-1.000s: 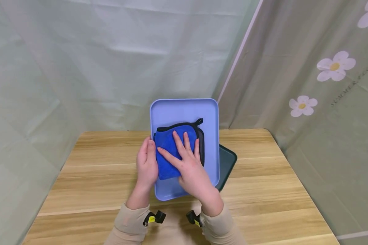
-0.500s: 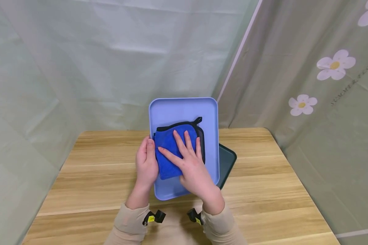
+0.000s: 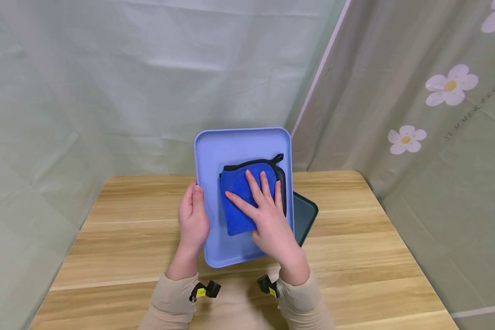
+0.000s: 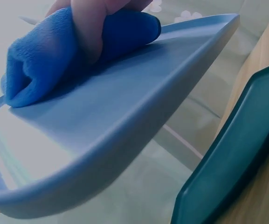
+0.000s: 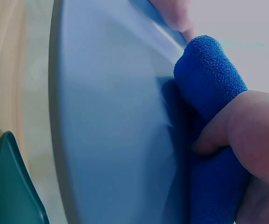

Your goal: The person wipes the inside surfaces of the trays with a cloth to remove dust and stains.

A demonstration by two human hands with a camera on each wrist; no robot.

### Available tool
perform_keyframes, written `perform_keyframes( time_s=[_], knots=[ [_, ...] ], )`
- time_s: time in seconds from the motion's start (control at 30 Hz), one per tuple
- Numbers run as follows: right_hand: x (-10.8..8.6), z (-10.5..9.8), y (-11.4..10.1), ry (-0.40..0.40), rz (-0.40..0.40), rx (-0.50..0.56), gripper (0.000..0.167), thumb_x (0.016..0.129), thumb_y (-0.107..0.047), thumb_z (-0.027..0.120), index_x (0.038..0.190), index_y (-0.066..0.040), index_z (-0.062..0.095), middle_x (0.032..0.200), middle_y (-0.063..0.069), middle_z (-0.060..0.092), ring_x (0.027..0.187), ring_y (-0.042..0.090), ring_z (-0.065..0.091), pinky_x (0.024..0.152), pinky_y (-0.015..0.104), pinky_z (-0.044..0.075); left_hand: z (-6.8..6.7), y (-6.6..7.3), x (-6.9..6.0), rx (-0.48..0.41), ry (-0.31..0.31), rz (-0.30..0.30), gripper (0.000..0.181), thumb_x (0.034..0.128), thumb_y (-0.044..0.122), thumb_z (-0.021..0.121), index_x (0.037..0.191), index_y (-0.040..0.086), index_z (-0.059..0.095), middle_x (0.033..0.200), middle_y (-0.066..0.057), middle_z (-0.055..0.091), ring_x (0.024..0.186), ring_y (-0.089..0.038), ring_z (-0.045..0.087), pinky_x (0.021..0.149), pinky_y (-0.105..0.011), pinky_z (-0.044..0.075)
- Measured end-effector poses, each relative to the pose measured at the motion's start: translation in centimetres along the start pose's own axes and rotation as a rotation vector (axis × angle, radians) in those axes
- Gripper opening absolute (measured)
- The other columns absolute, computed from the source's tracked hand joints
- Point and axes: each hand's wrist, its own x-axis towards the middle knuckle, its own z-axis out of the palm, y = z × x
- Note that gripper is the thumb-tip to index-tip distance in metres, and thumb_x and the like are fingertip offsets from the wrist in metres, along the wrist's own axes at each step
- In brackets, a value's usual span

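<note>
My left hand [image 3: 194, 225] grips the left rim of a light blue rectangular tray [image 3: 214, 151], its thumb along the edge. The tray is held up off the table. On its inner surface lies a folded blue cloth [image 3: 237, 183] with black edging and a small black loop. My right hand [image 3: 272, 220] presses the cloth with spread fingers on top. In the right wrist view, the thumb [image 5: 218, 128] bends against the side of the folded cloth [image 5: 209, 70]. The left wrist view shows the cloth [image 4: 45, 60] touching the tray [image 4: 125, 102].
A dark green tray [image 3: 305, 215] lies on the wooden table [image 3: 354, 252], partly hidden behind the blue tray. Pale curtains [image 3: 169, 82] hang behind the table and at its sides, with printed flowers [image 3: 451, 85] on the right.
My right hand has slid the cloth to the right and slightly upward across the tray. The tray and left hand have shifted slightly left and up.
</note>
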Motion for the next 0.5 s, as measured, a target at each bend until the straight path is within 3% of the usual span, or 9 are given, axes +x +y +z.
perform_keyframes(
  time_s=[0.5],
  knots=[
    [-0.22,-0.35,0.77,0.020,0.031,0.002,0.118,0.064,0.027,0.065,0.161,-0.038,0.050,0.180,0.003,0.002,0.163,0.037,-0.008,0.119,0.075,-0.010,-0.05,0.18,0.01,-0.026,-0.011,-0.009,0.046,0.1183,0.027,0.039,0.122,-0.014,0.059,0.102,-0.009,0.063,0.093,-0.019,0.063,0.082,-0.026,0.054]
  ],
)
